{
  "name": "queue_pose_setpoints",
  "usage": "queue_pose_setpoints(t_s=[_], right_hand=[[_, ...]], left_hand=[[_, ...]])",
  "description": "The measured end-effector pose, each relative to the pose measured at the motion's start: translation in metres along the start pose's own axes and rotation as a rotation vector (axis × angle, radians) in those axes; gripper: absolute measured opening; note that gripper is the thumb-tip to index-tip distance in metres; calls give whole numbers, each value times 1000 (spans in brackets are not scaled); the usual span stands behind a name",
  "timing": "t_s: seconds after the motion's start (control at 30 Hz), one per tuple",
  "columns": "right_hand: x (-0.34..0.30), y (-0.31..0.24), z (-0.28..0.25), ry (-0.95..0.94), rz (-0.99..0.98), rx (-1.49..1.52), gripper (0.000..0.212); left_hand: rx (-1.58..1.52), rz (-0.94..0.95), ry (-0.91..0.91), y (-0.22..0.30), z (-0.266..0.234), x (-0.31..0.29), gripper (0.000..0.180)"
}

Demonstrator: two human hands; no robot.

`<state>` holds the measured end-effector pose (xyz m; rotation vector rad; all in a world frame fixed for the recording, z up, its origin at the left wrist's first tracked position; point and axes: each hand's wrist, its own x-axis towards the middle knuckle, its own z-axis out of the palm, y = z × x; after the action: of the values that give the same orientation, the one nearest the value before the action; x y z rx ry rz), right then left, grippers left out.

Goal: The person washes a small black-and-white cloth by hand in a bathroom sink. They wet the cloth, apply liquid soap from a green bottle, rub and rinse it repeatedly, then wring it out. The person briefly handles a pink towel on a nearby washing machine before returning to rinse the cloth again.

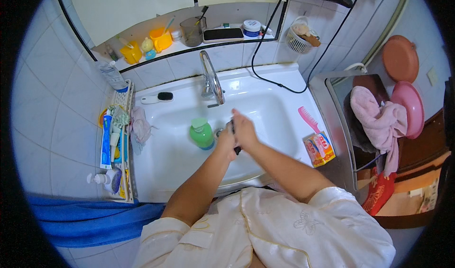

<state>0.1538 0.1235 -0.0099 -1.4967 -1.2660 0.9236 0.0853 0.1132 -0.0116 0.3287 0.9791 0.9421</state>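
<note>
Both hands meet over the white sink (pixel 173 126), a little in front of the chrome faucet (pixel 213 85). My left hand (pixel 225 145) is closed around a slim black object (pixel 237 150), whose dark ends show between and below my hands. My right hand (pixel 245 130) is pressed against the same object from the other side, its fingers slightly blurred. Most of the object is covered, so its kind cannot be made out. Just left of my hands, a green pump bottle (pixel 202 134) stands in the basin.
A black-and-white brush (pixel 159 98) lies on the sink's back left ledge. On the right rim are a pink comb (pixel 309 119) and an orange box (pixel 320 149). A white rack (pixel 124 173) holds toiletries at left. A black cord (pixel 253 62) hangs over the back right corner.
</note>
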Motion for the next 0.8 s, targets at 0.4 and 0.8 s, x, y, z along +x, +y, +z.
queue_pose_setpoints(t_s=[0.4, 0.8], right_hand=[[8, 19, -14, -120, 377, 575, 39], [-31, -14, -18, -138, -103, 0, 23]], left_hand=[[91, 41, 1, 13, 6, -6, 35], [-310, -40, -191, 18, -42, 23, 30]])
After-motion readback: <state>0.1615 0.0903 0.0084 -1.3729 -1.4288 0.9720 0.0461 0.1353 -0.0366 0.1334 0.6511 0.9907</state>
